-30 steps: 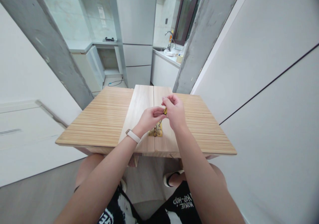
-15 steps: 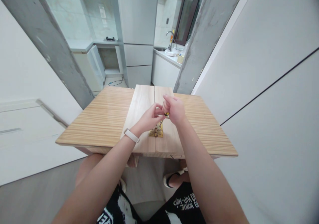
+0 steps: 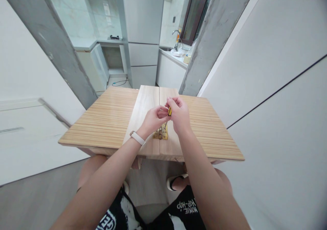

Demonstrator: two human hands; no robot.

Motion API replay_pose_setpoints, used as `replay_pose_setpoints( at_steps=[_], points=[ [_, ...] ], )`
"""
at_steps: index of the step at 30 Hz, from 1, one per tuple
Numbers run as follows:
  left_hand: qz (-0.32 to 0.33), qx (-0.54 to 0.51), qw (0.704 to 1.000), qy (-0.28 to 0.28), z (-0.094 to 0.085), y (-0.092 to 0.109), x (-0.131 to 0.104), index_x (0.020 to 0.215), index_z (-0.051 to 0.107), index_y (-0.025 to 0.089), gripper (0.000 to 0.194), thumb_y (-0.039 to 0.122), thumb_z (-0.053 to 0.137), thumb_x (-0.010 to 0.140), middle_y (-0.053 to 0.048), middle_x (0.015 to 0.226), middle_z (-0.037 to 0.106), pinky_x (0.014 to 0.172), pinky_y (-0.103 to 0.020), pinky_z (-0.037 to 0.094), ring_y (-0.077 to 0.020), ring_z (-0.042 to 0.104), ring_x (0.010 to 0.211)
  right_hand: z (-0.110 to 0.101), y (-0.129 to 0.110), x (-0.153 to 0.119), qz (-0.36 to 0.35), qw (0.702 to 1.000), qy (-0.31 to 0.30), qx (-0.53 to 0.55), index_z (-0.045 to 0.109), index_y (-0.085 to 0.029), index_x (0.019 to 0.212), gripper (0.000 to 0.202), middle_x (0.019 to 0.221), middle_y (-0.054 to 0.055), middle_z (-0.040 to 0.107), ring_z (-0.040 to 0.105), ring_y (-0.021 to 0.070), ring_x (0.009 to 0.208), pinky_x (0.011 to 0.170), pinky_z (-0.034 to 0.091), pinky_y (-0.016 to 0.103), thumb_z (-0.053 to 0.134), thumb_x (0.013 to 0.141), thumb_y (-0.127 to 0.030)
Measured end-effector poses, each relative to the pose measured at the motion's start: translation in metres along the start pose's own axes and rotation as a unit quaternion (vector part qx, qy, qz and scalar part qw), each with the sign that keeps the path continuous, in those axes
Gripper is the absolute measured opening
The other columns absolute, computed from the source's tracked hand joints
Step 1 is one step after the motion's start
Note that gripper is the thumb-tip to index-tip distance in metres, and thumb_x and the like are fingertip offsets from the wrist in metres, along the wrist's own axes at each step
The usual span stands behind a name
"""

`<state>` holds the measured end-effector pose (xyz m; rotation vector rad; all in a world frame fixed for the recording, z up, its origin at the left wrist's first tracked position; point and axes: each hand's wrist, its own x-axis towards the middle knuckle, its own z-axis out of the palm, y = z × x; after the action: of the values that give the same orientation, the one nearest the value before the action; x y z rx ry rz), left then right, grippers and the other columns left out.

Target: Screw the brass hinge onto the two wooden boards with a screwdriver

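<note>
My right hand (image 3: 180,115) is closed around the yellow and black handle of a screwdriver (image 3: 170,111). At the handle's lower end, the fingers of my left hand (image 3: 155,118) pinch the screwdriver from the other side. Its thin shaft slants down toward a brass-coloured hinge (image 3: 160,134), where the tip is too small to make out clearly. The open hinge lies flat across the seam between a left wooden board (image 3: 143,102) and a right wooden board (image 3: 173,143). My hands partly cover the far part of the hinge.
The boards lie on a wood-grain table (image 3: 114,110). Beyond it stand a grey fridge (image 3: 144,15) and a sink counter with a faucet (image 3: 176,35). White panels flank both sides, and my knees are below the table's near edge.
My right hand has shifted its grip and turned on the handle, so more of the yellow shows. My left hand stays nearly in place at the screwdriver. The camera view has shifted slightly.
</note>
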<state>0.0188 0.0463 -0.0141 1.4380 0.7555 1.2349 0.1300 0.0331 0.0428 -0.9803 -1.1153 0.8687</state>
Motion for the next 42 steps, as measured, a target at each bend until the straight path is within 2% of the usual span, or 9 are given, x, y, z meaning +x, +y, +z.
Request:
replay_pose_setpoints(
  at_steps=[4, 8, 15, 17, 20, 27, 34, 37, 42],
  points=[
    [0.059, 0.086, 0.994, 0.031, 0.007, -0.003, -0.001, 0.096, 0.064, 0.016, 0.026, 0.011, 0.076, 0.074, -0.006, 0.095, 0.077, 0.078, -0.027, 0.056, -0.0167, 0.072, 0.084, 0.014, 0.004, -0.011, 0.012, 0.998, 0.067, -0.016, 0.051, -0.025, 0.071, 0.035, 0.064, -0.004, 0.049, 0.048, 0.0147, 0.062, 0.056, 0.042, 0.029, 0.075, 0.084, -0.047],
    [0.039, 0.099, 0.994, 0.008, 0.007, -0.001, -0.002, 0.114, 0.058, 0.018, 0.046, 0.006, 0.074, 0.073, -0.006, 0.099, 0.077, 0.072, -0.024, 0.052, -0.0146, 0.071, 0.081, 0.011, 0.005, -0.003, 0.04, 0.996, 0.079, 0.001, 0.038, -0.026, 0.058, 0.051, 0.051, -0.006, 0.036, 0.037, 0.0126, 0.049, 0.047, 0.032, 0.03, 0.069, 0.088, -0.052],
    [0.004, -0.031, 0.993, -0.118, -0.001, 0.006, 0.0, 0.114, 0.061, 0.014, 0.028, 0.017, 0.071, 0.087, -0.013, 0.114, 0.078, 0.092, -0.033, 0.057, -0.0218, 0.075, 0.105, -0.017, -0.001, 0.024, 0.075, 0.967, -0.228, 0.081, 0.033, -0.025, 0.046, 0.066, 0.043, -0.007, 0.028, 0.023, 0.0081, 0.042, 0.045, 0.017, 0.031, 0.073, 0.085, -0.058],
    [0.003, -0.038, 0.993, -0.108, 0.0, 0.006, 0.002, 0.111, 0.065, 0.013, 0.025, 0.016, 0.071, 0.087, -0.012, 0.113, 0.078, 0.099, -0.036, 0.057, -0.0234, 0.075, 0.108, -0.021, -0.002, 0.028, 0.08, 0.96, -0.255, 0.082, 0.034, -0.025, 0.046, 0.066, 0.043, -0.007, 0.028, 0.024, 0.0085, 0.042, 0.046, 0.019, 0.03, 0.072, 0.086, -0.061],
    [-0.021, -0.024, 0.997, -0.065, 0.002, 0.003, 0.003, 0.108, 0.069, 0.012, 0.029, 0.019, 0.079, 0.082, -0.012, 0.103, 0.081, 0.1, -0.041, 0.059, -0.0263, 0.078, 0.102, -0.021, 0.0, 0.026, 0.036, 0.977, -0.205, 0.033, 0.046, -0.023, 0.052, 0.057, 0.049, -0.004, 0.042, 0.038, 0.0111, 0.049, 0.051, 0.03, 0.03, 0.067, 0.09, -0.059],
    [0.009, -0.004, 1.0, 0.022, 0.011, -0.007, -0.001, 0.102, 0.075, 0.011, 0.029, 0.019, 0.082, 0.075, -0.013, 0.105, 0.081, 0.09, -0.036, 0.063, -0.0237, 0.078, 0.097, -0.007, 0.004, -0.003, -0.041, 0.996, 0.054, -0.05, 0.062, -0.022, 0.085, 0.026, 0.081, 0.0, 0.062, 0.055, 0.016, 0.076, 0.071, 0.044, 0.03, 0.068, 0.09, -0.046],
    [0.058, 0.127, 0.989, 0.04, 0.022, 0.003, -0.008, 0.101, 0.073, 0.014, 0.033, 0.0, 0.064, 0.072, -0.007, 0.096, 0.08, 0.079, -0.028, 0.059, -0.0181, 0.075, 0.086, 0.011, 0.008, -0.008, -0.002, 0.985, 0.17, -0.036, 0.042, -0.025, 0.068, 0.036, 0.061, -0.005, 0.042, 0.041, 0.0139, 0.057, 0.056, 0.037, 0.031, 0.062, 0.091, -0.044],
    [0.037, 0.117, 0.992, -0.018, 0.013, 0.01, -0.006, 0.11, 0.069, 0.014, 0.039, 0.001, 0.067, 0.073, -0.007, 0.097, 0.08, 0.073, -0.024, 0.055, -0.0182, 0.075, 0.087, 0.004, 0.007, 0.001, 0.02, 0.992, 0.123, -0.009, 0.035, -0.026, 0.057, 0.049, 0.051, -0.005, 0.035, 0.034, 0.0126, 0.049, 0.049, 0.03, 0.032, 0.063, 0.09, -0.049],
    [0.005, 0.026, 0.992, -0.124, 0.003, 0.016, -0.001, 0.105, 0.064, 0.014, 0.02, 0.016, 0.07, 0.086, -0.01, 0.104, 0.078, 0.081, -0.026, 0.055, -0.0194, 0.075, 0.097, -0.016, 0.0, 0.014, 0.063, 0.987, -0.124, 0.077, 0.032, -0.026, 0.049, 0.064, 0.045, -0.007, 0.029, 0.026, 0.0093, 0.043, 0.045, 0.02, 0.03, 0.072, 0.084, -0.06]
  ],
)
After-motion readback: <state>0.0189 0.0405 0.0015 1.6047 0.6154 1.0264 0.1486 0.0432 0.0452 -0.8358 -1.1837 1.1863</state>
